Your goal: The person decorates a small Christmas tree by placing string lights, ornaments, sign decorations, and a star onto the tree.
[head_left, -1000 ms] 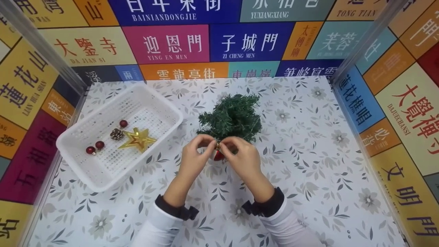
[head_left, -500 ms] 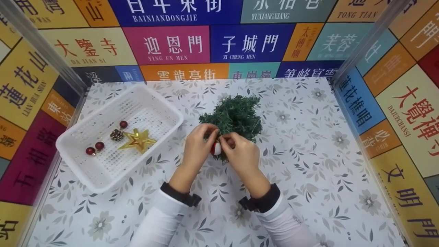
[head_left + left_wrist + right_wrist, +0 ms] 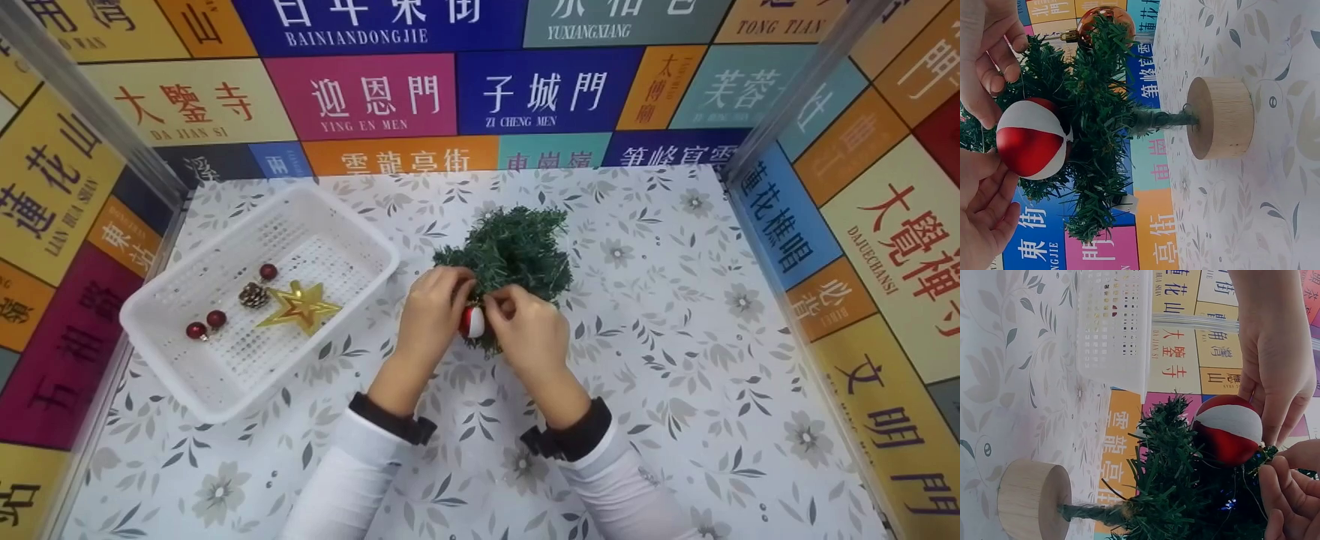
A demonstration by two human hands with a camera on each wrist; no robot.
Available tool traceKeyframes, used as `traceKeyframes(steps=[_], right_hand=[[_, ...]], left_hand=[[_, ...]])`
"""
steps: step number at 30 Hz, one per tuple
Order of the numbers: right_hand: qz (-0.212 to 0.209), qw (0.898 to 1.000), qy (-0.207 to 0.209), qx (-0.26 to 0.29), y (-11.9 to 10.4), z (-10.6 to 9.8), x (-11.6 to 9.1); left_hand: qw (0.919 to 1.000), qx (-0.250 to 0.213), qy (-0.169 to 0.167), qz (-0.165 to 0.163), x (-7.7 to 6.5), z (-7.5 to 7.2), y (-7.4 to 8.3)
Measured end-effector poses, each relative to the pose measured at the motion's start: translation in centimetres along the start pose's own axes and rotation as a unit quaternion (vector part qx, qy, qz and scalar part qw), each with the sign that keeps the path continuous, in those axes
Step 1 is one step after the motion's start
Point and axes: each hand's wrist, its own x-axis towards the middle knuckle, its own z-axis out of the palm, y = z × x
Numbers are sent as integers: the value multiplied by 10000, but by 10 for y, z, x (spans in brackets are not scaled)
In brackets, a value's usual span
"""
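A small artificial Christmas tree stands on a round wooden base. At its near side hangs a red-and-white Christmas bauble, against the green branches. My left hand pinches at the bauble's top from the left; its fingertips are partly hidden. From the right, my right hand pinches thumb and fingers together at the same spot, by a bit of gold seen in the right wrist view. The thin hanging loop itself is hard to make out. An orange shiny bauble hangs on another branch in the left wrist view.
Left of the tree sits a white perforated basket. Inside lie a gold star, a pine cone and several small red baubles. Printed sign panels wall the floral-covered table at the back and sides.
Both hands have moved up and forward to the tree, bringing the bauble against the branches. The bauble has turned to show its white part. The left hand's fingers have shifted slightly off the right's.
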Motion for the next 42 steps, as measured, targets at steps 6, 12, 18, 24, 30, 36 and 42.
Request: traceKeyframes(steps=[6,12,18,24,30,36,42], right_hand=[[-59,9998,-34,-173,1,2,-1],[-176,9994,-61,-298,2,3,-3],[-221,9992,-148,-304,2,3,-4],[-112,9994,-254,-219,1,3,-4],[38,9988,-476,80,1,-5,-4],[60,9983,-438,390,5,-21,-3],[-37,9975,-324,634,14,-36,-2]], left_hand=[[9997,-29,130,201,-7,0,-3],[9995,-280,88,91,-14,-1,-2],[9991,-393,15,-182,-18,-1,0],[9985,-403,-64,-363,-19,-1,0],[9979,-431,-96,-476,-20,-3,0],[9969,-405,-187,-652,-25,-6,-4],[9911,-580,-304,-1155,-32,-11,-10]])
